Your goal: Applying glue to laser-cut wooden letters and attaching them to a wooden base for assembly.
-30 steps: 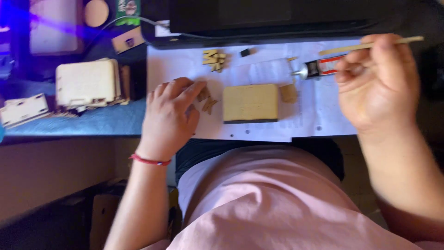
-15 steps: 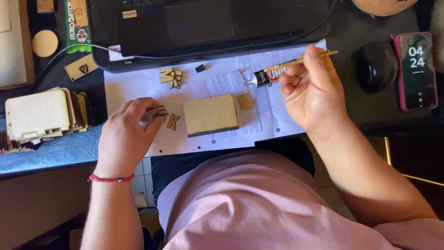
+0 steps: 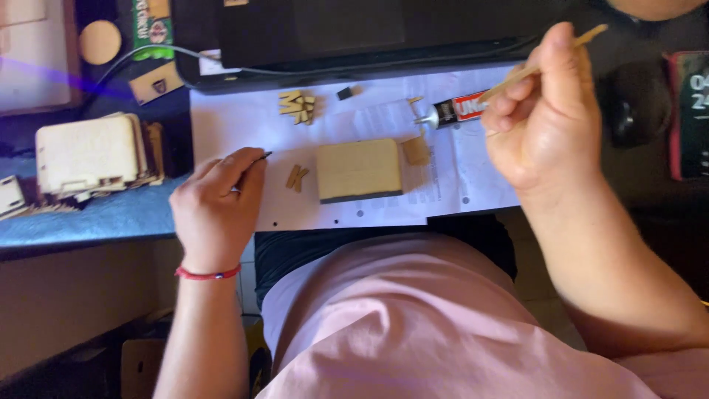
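Hands frame a white sheet of paper [image 3: 473,159] spread on the dark tabletop [image 3: 650,185] in front of a person in a pink shirt. The right hand [image 3: 543,122] is closed around a thin, pale wooden stick [image 3: 546,59], pinched between thumb and fingers and raised above the sheet, its tip pointing up and to the right. The left hand [image 3: 218,210], a red cord bracelet on its wrist, is curled at the paper's left edge and pinches a small dark sliver [image 3: 258,158]; what it is I cannot tell. Between them a flat rectangular box of light wood [image 3: 360,170] lies on the paper, with two small wooden pieces [image 3: 298,177] just beside its left edge. A small black and red tube of glue [image 3: 454,111] lies above the box, near the right hand. Well off to the left stands a pale wooden model [image 3: 88,155].
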